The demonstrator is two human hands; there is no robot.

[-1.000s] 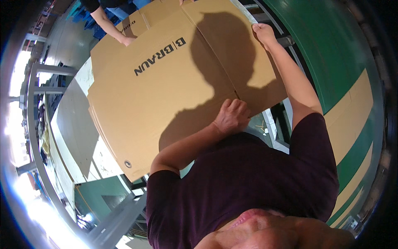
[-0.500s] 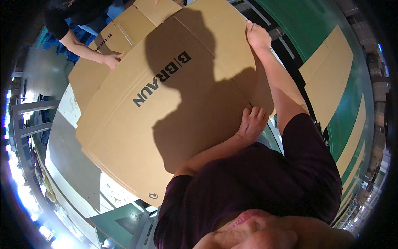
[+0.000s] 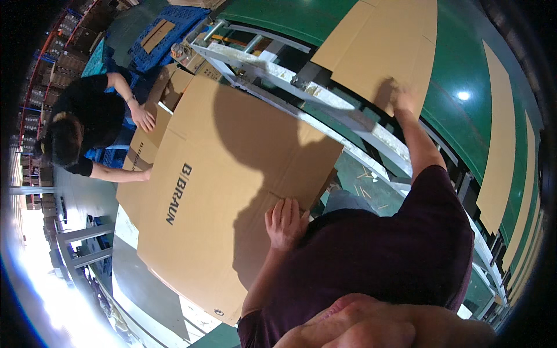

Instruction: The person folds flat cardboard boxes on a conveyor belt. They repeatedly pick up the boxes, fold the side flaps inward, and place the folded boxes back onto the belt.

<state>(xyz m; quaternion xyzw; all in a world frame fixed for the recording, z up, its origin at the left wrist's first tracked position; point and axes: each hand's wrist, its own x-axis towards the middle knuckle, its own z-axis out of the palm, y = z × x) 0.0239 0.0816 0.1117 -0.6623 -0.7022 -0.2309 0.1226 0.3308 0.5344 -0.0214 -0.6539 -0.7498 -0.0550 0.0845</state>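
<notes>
A large brown flat cardboard sheet point(image 3: 197, 232) with dark printing lies across a pale table in front of me. At its near right edge, by a slot, my left hand point(image 3: 285, 223) is closed, fingers curled over the board. My right hand point(image 3: 404, 100) is stretched far to the right, above another brown cardboard sheet point(image 3: 400, 35) on a green belt. Its fingers are smeared by motion, and whether they touch that sheet I cannot tell. My shadow covers part of the large sheet.
A co-worker point(image 3: 87, 124) at the far left has both hands on a folded cardboard piece point(image 3: 154, 139). A metal conveyor frame point(image 3: 348, 124) runs between table and belt. More cardboard strips point(image 3: 496, 145) lie on the belt. Blue pallets point(image 3: 168, 32) stand behind; scraps point(image 3: 368, 174) litter the floor.
My right hand has left the large sheet's far right corner and reached right over the belt. The large sheet now lies lower and flatter. My left hand stays at its near edge.
</notes>
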